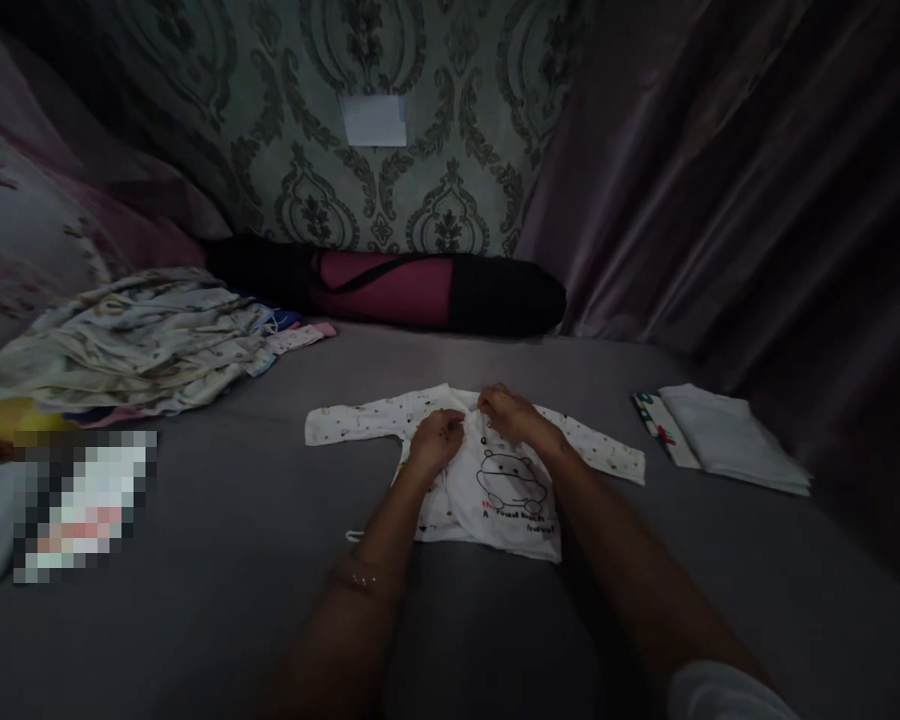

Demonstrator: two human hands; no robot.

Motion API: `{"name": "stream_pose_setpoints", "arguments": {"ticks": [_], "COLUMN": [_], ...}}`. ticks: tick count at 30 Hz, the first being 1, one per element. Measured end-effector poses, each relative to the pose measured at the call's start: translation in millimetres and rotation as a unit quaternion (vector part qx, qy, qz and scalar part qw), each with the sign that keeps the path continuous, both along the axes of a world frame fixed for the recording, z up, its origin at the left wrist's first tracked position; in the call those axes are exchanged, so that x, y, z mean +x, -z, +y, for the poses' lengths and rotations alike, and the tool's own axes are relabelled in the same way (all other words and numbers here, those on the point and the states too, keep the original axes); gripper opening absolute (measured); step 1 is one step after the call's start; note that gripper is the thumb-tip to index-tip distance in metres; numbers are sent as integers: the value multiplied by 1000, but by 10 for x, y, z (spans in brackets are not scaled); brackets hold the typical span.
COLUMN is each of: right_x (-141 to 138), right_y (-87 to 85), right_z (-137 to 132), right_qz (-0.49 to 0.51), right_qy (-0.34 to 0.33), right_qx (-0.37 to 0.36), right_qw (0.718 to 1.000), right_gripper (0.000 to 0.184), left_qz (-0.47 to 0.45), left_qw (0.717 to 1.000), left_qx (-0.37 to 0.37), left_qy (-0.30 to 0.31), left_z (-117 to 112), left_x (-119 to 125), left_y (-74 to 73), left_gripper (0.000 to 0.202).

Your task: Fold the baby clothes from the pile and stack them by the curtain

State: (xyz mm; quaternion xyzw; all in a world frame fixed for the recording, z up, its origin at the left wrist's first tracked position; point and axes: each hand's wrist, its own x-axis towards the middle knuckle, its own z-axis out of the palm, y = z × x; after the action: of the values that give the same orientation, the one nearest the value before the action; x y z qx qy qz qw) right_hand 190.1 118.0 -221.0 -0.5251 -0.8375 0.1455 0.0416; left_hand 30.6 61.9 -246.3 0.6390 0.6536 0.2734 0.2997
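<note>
A small white baby shirt [461,500] lies spread on the grey sheet, both long sleeves stretched out to the sides. Small dots pattern its sleeves, and a round cartoon animal with lettering is printed on the right front panel. My left hand [439,440] pinches the cloth near the upper middle of the front opening. Just across the opening, my right hand [507,412] has its fingers closed on the fabric beside the collar. The fingertips partly hide the neckline. A thin white tie [355,536] sticks out at the lower left of the shirt.
Folded white cloths [735,435] lie on the right. Rumpled patterned fabric [150,335] is heaped on the left, with a blurred-out item [86,510] in front. A long black and maroon bag [390,285] rests against the wall. Purple curtains [645,200] hang at right.
</note>
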Motion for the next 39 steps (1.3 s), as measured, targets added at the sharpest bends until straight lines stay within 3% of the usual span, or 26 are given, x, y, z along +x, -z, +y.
{"name": "stream_pose_setpoints", "arguments": {"ticks": [2, 5, 7, 9, 11, 14, 17, 25, 33, 36, 39], "right_x": [-31, 24, 177, 400, 626, 819, 776, 390, 327, 417, 595], "right_y": [99, 192, 194, 170, 151, 170, 213, 211, 350, 346, 284], "right_z": [-97, -169, -152, -105, -58, -11, 34, 227, 183, 191, 76], "right_qz": [-1, 49, 109, 135, 119, 76, 52, 50, 35, 92, 170], "right_qy": [13, 8, 18, 73, 129, 127, 102, 111, 148, 114, 99], "right_qx": [66, 96, 97, 105, 114, 111, 122, 99, 144, 114, 97], "right_qw": [998, 994, 989, 983, 978, 983, 986, 988, 978, 983, 976], "right_gripper": [26, 28, 29, 30, 29, 27, 25, 21, 25, 26, 28], "left_qz": [27, 108, 139, 147, 154, 167, 168, 155, 156, 163, 148], "left_qw": [1000, 994, 989, 988, 986, 984, 984, 986, 985, 984, 988], "left_qx": [2, -10, -24, -36, -45, -48, -41, -48, -62, -57, -29], "left_qy": [-4, -28, -35, -36, -40, -39, -33, -27, -29, -29, -31], "left_z": [-8, -58, -90, -107, -108, -100, -96, -77, -56, -77, -128], "left_x": [20, 59, 75, 80, 80, 81, 82, 38, -9, -27, -78], "left_y": [-9, -94, -158, -198, -209, -192, -174, -149, -138, -215, -449], "left_gripper": [28, 24, 23, 22, 22, 23, 22, 21, 20, 18, 21]}}
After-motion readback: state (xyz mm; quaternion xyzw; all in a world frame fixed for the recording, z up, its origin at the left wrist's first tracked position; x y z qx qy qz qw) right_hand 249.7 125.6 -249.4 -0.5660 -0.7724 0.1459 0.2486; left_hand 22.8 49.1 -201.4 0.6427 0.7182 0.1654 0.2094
